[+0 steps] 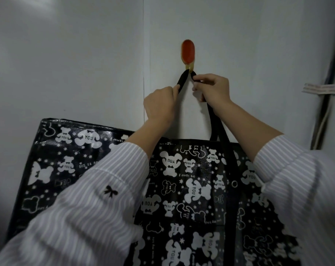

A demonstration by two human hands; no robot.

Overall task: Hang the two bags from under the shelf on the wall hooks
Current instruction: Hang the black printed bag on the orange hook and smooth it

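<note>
- a hook (188,54) with an orange-red oval face and a yellowish body is fixed to the pale wall (66,54), just right of a vertical seam (143,45) in the wall.
- a black strap (183,79) is looped over the hook's lower prong, its two sides running down and apart from there.
- the left hand (160,104) is below and left of the hook. its thumb and curled fingers pinch the left side of the strap a little under the prong.
- the right hand (213,89) is just right of the hook, fingers curled, and pinches the right side of the strap close to the top of the loop.
- the two hands are close together but not touching, with the strap's loop between them.
- below the right hand, black strap bands run down to the bag (191,189), which is black with white bears, stars and the word "you".
- the bag lies against the wall below the hook, its top edge under both forearms.
- a panel of the same print (53,160) stands further left with a higher top edge. i cannot tell whether it is a separate bag.
- both arms wear white striped sleeves (97,189). the left one carries a small black bow (110,191).
- near the wall's right edge, dark cables (321,116) run downward, crossed by a strip of tape (324,88).
</note>
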